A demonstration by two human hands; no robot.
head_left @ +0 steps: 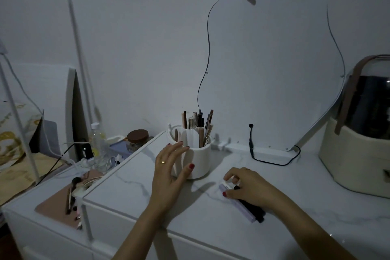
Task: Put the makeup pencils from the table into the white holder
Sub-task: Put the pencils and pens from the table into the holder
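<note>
1. Holder [197,160]: on the bench [295,207], centre, before the mirror [274,69]; pencils [198,124] inside.
2. Two pencils [249,207]: on the bench, right of the holder.
3. Case [358,143]: far right.

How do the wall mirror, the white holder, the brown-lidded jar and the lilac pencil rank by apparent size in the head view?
1. Wall mirror, by far the largest.
2. White holder.
3. Brown-lidded jar.
4. Lilac pencil, partly hidden under the right hand.

The jar sits farther from the camera than the holder, so that gap is unsure.
</note>
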